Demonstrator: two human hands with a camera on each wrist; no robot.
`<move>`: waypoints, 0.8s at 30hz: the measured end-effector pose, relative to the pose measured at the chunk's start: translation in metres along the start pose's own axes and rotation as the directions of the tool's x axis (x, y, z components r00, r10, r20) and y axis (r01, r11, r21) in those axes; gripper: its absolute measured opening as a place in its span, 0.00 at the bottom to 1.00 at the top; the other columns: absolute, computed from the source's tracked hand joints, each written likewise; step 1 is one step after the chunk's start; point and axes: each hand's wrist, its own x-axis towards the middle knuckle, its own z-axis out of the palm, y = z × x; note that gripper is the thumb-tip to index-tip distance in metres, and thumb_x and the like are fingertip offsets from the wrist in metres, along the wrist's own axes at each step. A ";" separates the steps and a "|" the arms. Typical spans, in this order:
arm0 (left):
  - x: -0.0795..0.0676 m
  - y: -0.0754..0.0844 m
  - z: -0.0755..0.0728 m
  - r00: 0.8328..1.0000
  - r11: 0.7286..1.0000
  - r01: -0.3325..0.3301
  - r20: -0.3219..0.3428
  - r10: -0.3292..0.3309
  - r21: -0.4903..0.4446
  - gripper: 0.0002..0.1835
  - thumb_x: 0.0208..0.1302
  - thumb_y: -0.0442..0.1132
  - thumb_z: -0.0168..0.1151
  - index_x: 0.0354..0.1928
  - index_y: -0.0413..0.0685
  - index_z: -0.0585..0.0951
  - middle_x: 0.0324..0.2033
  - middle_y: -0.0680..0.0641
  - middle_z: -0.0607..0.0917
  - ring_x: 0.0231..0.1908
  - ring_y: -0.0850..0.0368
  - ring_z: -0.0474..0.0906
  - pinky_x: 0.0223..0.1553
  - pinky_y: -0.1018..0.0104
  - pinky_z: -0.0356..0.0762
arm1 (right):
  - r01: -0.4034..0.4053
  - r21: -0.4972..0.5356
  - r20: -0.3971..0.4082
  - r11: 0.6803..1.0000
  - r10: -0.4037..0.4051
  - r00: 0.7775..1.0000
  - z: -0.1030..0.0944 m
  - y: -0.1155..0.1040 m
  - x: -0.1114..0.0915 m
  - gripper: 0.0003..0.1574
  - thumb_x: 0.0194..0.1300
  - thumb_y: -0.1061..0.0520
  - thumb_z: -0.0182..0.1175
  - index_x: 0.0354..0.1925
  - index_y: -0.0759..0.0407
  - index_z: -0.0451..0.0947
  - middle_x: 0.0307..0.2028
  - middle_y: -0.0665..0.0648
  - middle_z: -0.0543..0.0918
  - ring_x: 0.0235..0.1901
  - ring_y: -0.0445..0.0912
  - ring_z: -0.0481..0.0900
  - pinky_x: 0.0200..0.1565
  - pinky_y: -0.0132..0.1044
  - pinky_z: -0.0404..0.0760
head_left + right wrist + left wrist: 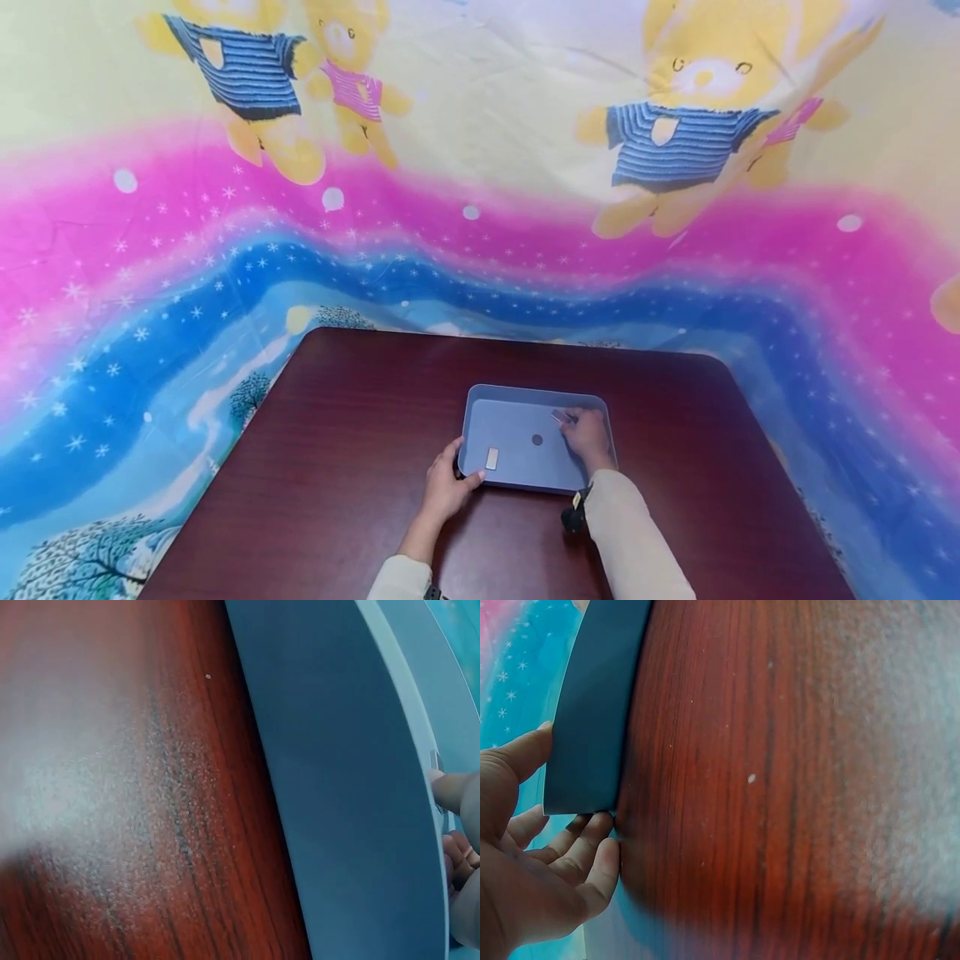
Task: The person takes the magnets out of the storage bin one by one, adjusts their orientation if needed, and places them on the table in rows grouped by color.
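Note:
A shallow grey-blue tray lies on the table. My left hand holds its near left corner, thumb at the near rim and fingers round the left side; in the left wrist view the fingers lie against the tray's end. Inside the tray's right part, my right hand pinches a small thin greyish piece, too small to identify. In the right wrist view the tray wall hides much of that hand. A small pale rectangular piece and a dark round disc lie on the tray floor.
The dark red-brown wooden table extends around the tray on all sides. Behind it and along its sides hangs a colourful cloth printed with bears and snowflakes. A black wrist device hangs by the right sleeve.

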 end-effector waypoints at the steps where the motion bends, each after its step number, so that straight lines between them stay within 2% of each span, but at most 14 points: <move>1: 0.000 0.000 0.000 1.000 1.000 0.003 0.000 -0.003 -0.004 0.37 0.43 0.46 0.68 0.58 0.48 0.65 0.48 0.42 0.71 0.44 0.48 0.67 0.42 0.55 0.67 | 0.014 -0.001 -0.012 1.000 -0.014 1.000 0.000 0.000 0.000 0.21 0.49 0.57 0.62 0.43 0.64 0.77 0.40 0.64 0.76 0.45 0.57 0.68 0.43 0.48 0.67; 5: 0.000 -0.002 0.000 1.000 1.000 0.003 0.000 -0.003 -0.012 0.37 0.43 0.46 0.68 0.58 0.49 0.65 0.48 0.42 0.72 0.43 0.48 0.68 0.41 0.56 0.67 | 0.023 0.012 -0.037 1.000 -0.023 0.999 0.000 -0.001 0.000 0.21 0.47 0.56 0.65 0.41 0.64 0.79 0.37 0.62 0.79 0.39 0.55 0.74 0.39 0.45 0.70; 11: 0.001 -0.003 0.001 1.000 1.000 0.001 0.001 -0.001 -0.005 0.37 0.42 0.47 0.68 0.58 0.51 0.65 0.48 0.42 0.72 0.41 0.50 0.69 0.39 0.58 0.68 | -0.017 -0.017 -0.023 1.000 0.017 1.000 0.001 -0.002 -0.001 0.16 0.48 0.52 0.64 0.35 0.60 0.81 0.34 0.57 0.80 0.36 0.52 0.75 0.35 0.44 0.71; 14: 0.001 -0.003 0.000 1.000 1.000 -0.008 0.002 0.008 -0.005 0.37 0.42 0.47 0.68 0.58 0.50 0.65 0.48 0.42 0.72 0.41 0.50 0.70 0.39 0.58 0.69 | -0.005 -0.025 -0.020 1.000 0.005 1.000 0.002 -0.002 0.000 0.15 0.49 0.52 0.64 0.34 0.60 0.82 0.31 0.56 0.80 0.33 0.51 0.75 0.34 0.44 0.71; 20: 0.002 -0.003 0.000 1.000 1.000 -0.017 0.007 0.018 -0.018 0.37 0.43 0.47 0.68 0.58 0.49 0.65 0.47 0.42 0.72 0.39 0.51 0.71 0.38 0.60 0.70 | 0.012 -0.042 -0.021 0.999 -0.013 1.000 0.006 -0.001 0.003 0.10 0.49 0.56 0.63 0.32 0.58 0.81 0.27 0.55 0.77 0.28 0.48 0.72 0.30 0.42 0.70; 24: 0.001 -0.003 0.000 1.000 0.999 -0.011 0.013 0.011 -0.037 0.37 0.43 0.46 0.67 0.58 0.49 0.65 0.47 0.42 0.72 0.40 0.50 0.71 0.38 0.60 0.70 | 0.031 -0.013 -0.022 0.999 -0.031 0.999 0.007 0.001 0.001 0.13 0.48 0.57 0.64 0.34 0.61 0.80 0.29 0.57 0.77 0.30 0.50 0.73 0.32 0.44 0.70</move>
